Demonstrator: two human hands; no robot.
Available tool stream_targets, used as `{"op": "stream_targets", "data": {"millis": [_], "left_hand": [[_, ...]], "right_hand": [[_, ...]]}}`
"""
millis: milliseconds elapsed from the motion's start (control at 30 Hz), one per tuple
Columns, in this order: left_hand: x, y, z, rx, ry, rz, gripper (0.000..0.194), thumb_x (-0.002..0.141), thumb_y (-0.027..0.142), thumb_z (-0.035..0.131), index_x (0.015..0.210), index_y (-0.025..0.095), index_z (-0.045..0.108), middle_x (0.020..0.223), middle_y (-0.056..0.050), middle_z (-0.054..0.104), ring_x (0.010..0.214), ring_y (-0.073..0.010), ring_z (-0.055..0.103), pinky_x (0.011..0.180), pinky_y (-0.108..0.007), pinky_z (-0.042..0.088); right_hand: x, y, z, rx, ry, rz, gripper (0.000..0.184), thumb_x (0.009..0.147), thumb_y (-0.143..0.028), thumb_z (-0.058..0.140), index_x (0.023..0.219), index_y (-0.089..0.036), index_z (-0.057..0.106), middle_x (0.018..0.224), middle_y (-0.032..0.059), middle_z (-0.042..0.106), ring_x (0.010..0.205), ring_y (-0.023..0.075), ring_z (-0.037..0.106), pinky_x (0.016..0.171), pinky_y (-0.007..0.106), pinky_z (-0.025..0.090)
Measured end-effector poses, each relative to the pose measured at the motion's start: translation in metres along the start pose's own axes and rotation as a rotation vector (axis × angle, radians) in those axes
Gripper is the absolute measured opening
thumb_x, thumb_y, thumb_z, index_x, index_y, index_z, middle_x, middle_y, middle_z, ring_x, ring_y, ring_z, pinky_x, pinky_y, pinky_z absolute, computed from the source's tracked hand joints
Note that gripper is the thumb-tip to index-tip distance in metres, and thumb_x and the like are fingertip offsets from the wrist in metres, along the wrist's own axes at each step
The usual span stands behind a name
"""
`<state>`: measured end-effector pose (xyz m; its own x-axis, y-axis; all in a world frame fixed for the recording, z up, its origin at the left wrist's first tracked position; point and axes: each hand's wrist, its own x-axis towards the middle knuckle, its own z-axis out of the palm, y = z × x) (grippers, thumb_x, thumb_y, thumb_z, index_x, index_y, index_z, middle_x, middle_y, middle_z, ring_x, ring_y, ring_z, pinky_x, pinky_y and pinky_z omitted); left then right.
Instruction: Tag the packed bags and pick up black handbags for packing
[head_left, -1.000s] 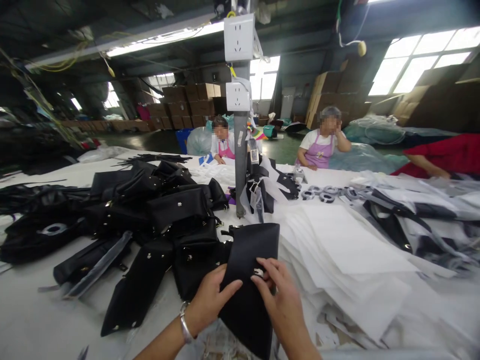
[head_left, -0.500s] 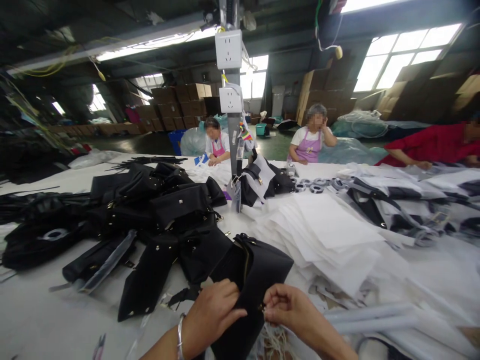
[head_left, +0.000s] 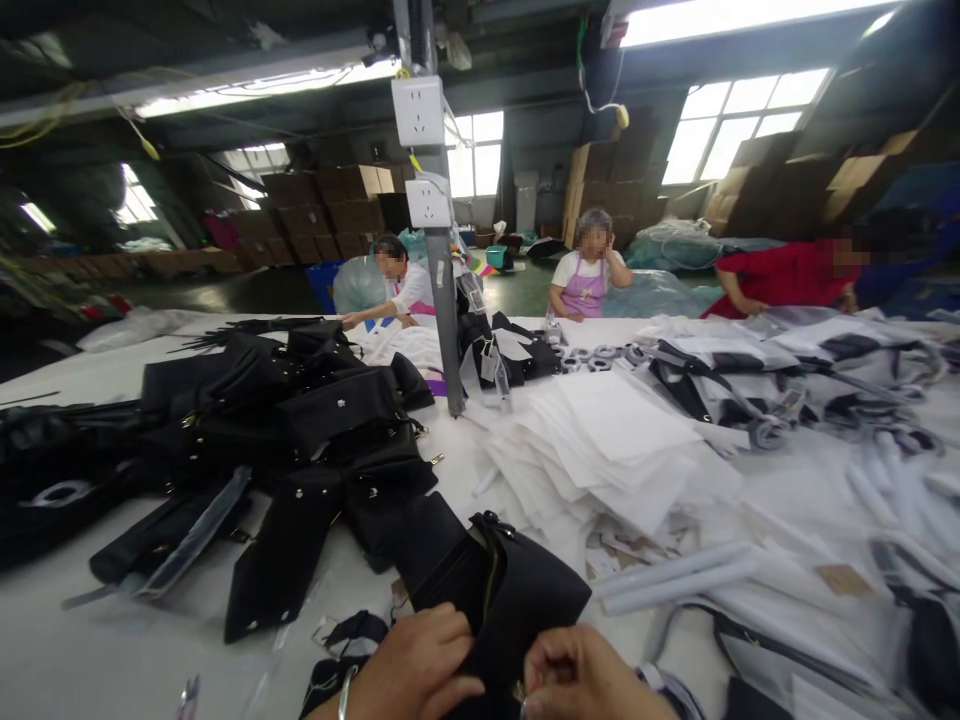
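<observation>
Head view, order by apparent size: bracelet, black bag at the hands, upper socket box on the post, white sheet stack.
1. Black bag and white sheet stack: unsure which looks larger; the bag is nearer the camera.
2. Upper socket box
3. Bracelet

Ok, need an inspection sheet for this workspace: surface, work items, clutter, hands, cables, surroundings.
Surface: white table, heavily covered.
Work items: black bag between the hands, zip visible.
Clutter: black bag pile to the left; white sheets and pale rolls to the right.
Hands: left hand on the bag; right hand curled by a small metal fitting, grip unclear.
Cables: cord hanging overhead; socket boxes on post.
Surroundings: three people across the table; stacked cartons behind.
</observation>
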<state>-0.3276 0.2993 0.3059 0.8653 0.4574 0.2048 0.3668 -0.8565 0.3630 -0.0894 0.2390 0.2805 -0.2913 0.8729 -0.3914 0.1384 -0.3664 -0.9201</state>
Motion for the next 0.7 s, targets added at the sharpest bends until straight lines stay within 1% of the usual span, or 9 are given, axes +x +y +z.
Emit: {"op": "stream_targets", "data": {"millis": [100, 200, 267, 300, 367, 433, 500, 600, 700], "left_hand": [[0.001, 0.008, -0.006, -0.068, 0.005, -0.070, 0.028, 0.093, 0.039, 0.047, 0.076, 0.018, 0.053, 0.078, -0.002, 0.060, 0.072, -0.0146, 0.053, 0.060, -0.026, 0.036], [0.003, 0.013, -0.009, -0.095, -0.006, -0.104, 0.029, 0.094, 0.039, 0.046, 0.076, 0.017, 0.054, 0.077, -0.003, 0.059, 0.073, -0.0149, 0.053, 0.061, -0.025, 0.036], [0.002, 0.014, -0.009, -0.102, -0.018, -0.101, 0.029, 0.094, 0.038, 0.046, 0.077, 0.017, 0.055, 0.077, -0.003, 0.058, 0.074, -0.0153, 0.053, 0.062, -0.026, 0.037], [0.002, 0.015, -0.009, -0.109, -0.018, -0.110, 0.029, 0.094, 0.038, 0.046, 0.076, 0.017, 0.055, 0.077, -0.003, 0.058, 0.074, -0.0155, 0.053, 0.063, -0.026, 0.037], [0.001, 0.017, -0.008, -0.148, 0.011, -0.168, 0.029, 0.093, 0.038, 0.047, 0.075, 0.017, 0.056, 0.076, -0.003, 0.057, 0.073, -0.0157, 0.052, 0.063, -0.026, 0.038], [0.002, 0.021, -0.008, -0.231, 0.064, -0.266, 0.028, 0.092, 0.039, 0.049, 0.076, 0.018, 0.057, 0.076, -0.003, 0.057, 0.073, -0.0161, 0.053, 0.065, -0.026, 0.041], [0.004, 0.027, -0.009, -0.357, 0.109, -0.353, 0.028, 0.091, 0.041, 0.050, 0.079, 0.018, 0.061, 0.079, -0.004, 0.059, 0.074, -0.0169, 0.054, 0.069, -0.027, 0.044], [0.009, 0.039, -0.010, -0.587, 0.134, -0.434, 0.029, 0.089, 0.043, 0.052, 0.083, 0.018, 0.066, 0.083, -0.005, 0.064, 0.078, -0.0185, 0.057, 0.073, -0.028, 0.047], [0.011, 0.049, -0.009, -0.809, 0.125, -0.495, 0.031, 0.087, 0.044, 0.053, 0.091, 0.018, 0.069, 0.089, -0.005, 0.067, 0.083, -0.0208, 0.060, 0.076, -0.028, 0.050]], "right_hand": [[-0.013, -0.007, 0.004, 0.077, 0.080, -0.097, 0.023, 0.065, -0.034, 0.078, 0.067, -0.014, 0.067, 0.060, -0.0020, 0.059, 0.058, 0.0094, 0.050, 0.057, 0.021, 0.036], [-0.024, -0.012, 0.009, 0.149, 0.126, -0.122, 0.024, 0.073, -0.036, 0.072, 0.070, -0.014, 0.062, 0.061, -0.0024, 0.057, 0.057, 0.0089, 0.047, 0.055, 0.021, 0.035], [-0.030, -0.011, 0.013, 0.101, 0.161, -0.127, 0.022, 0.077, -0.035, 0.068, 0.071, -0.015, 0.059, 0.060, -0.0040, 0.052, 0.056, 0.0089, 0.044, 0.053, 0.021, 0.033], [-0.033, -0.011, 0.016, 0.043, 0.197, -0.153, 0.020, 0.079, -0.033, 0.066, 0.072, -0.016, 0.058, 0.061, -0.0042, 0.050, 0.057, 0.0095, 0.044, 0.054, 0.022, 0.034], [-0.038, -0.009, 0.022, -0.118, 0.305, -0.267, 0.017, 0.085, -0.031, 0.059, 0.074, -0.018, 0.055, 0.066, -0.0033, 0.050, 0.062, 0.0112, 0.046, 0.058, 0.023, 0.036], [-0.043, -0.006, 0.029, -0.281, 0.436, -0.444, 0.015, 0.091, -0.026, 0.050, 0.077, -0.020, 0.052, 0.075, -0.0009, 0.052, 0.070, 0.0131, 0.050, 0.064, 0.025, 0.040], [-0.045, -0.002, 0.035, -0.396, 0.556, -0.614, 0.013, 0.093, -0.019, 0.043, 0.082, -0.021, 0.050, 0.081, 0.0010, 0.053, 0.076, 0.0142, 0.053, 0.070, 0.026, 0.042], [-0.048, 0.006, 0.040, -0.537, 0.693, -0.804, 0.013, 0.091, -0.010, 0.044, 0.088, -0.021, 0.050, 0.084, 0.0029, 0.054, 0.079, 0.0147, 0.053, 0.072, 0.027, 0.045], [-0.053, 0.015, 0.038, -0.694, 0.750, -0.910, 0.018, 0.087, -0.004, 0.049, 0.092, -0.020, 0.053, 0.083, 0.0039, 0.056, 0.077, 0.0149, 0.054, 0.069, 0.027, 0.047]]}}
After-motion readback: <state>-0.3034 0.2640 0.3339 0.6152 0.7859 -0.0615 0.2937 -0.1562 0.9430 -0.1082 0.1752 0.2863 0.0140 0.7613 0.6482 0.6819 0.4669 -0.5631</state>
